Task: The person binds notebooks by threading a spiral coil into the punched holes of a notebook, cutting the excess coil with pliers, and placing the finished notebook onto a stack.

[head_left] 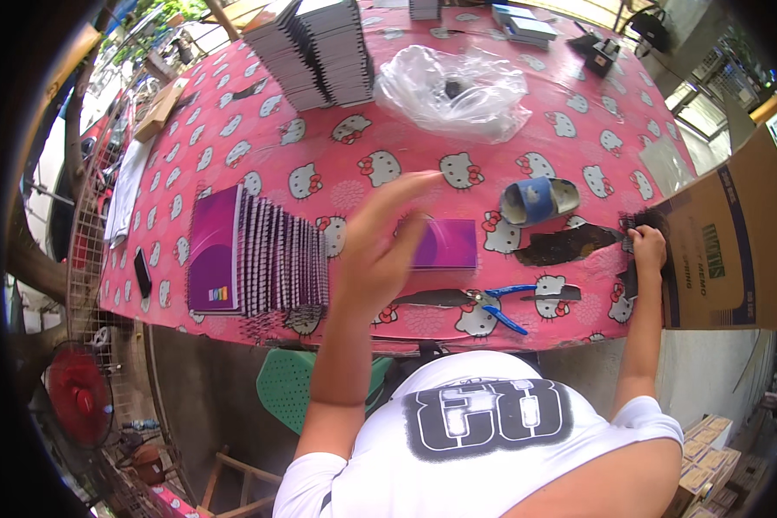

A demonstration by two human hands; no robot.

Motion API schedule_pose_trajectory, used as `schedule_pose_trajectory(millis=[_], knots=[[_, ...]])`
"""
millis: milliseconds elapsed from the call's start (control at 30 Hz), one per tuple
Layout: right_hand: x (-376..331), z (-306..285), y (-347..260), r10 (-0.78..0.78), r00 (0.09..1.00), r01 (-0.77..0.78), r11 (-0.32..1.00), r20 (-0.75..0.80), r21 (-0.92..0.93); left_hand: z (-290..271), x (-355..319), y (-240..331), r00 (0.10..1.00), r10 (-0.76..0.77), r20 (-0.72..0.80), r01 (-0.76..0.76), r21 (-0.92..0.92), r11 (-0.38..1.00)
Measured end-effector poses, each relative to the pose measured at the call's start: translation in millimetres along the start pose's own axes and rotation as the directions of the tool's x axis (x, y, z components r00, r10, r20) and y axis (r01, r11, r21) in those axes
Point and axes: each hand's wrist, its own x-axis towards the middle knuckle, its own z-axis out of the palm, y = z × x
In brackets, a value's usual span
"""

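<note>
My left hand [384, 237], smeared by motion, is raised above the table with its thumb and fingers apart and nothing in them. Just right of it lies a small purple notebook [445, 244], partly hidden by the hand. A row of purple spiral notebooks [259, 250] stands to the left. At the right, by the opening of a cardboard box [734, 246], my right hand [649, 248] is closed at a dark bunch [641, 223] that looks like black wire binding coils. What exactly its fingers pinch is hidden. Blue-handled pliers [496, 311] lie at the front edge.
A blue slipper [535, 200] rests beyond the pliers, near a black worn patch [570, 245]. Farther back are a clear plastic bag [453, 91] and tall stacks of spiral notebooks [315, 56]. A phone [142, 273] lies left on the pink tablecloth [345, 129].
</note>
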Motion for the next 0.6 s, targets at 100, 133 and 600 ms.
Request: schedule_pose_trajectory(millis=[100,133,600], knots=[[-1.0,-8.8,-15.9,-0.033,0.997,0.030,0.999,-0.064,-0.041,64.1,14.6,-120.6,0.922,-0.293,0.252,0.102,0.572,0.814],[-5.5,-10.5,-21.8,-0.076,0.988,0.077,0.997,-0.136,0.004,73.7,16.8,-131.1,0.854,-0.432,0.291,0.107,0.713,0.693],[-122.8,-45.8,-206.2,-0.583,0.811,0.314,0.354,-0.055,0.881,61.0,-22.8,-102.9,0.975,0.123,0.187,-0.193,0.428,0.883]])
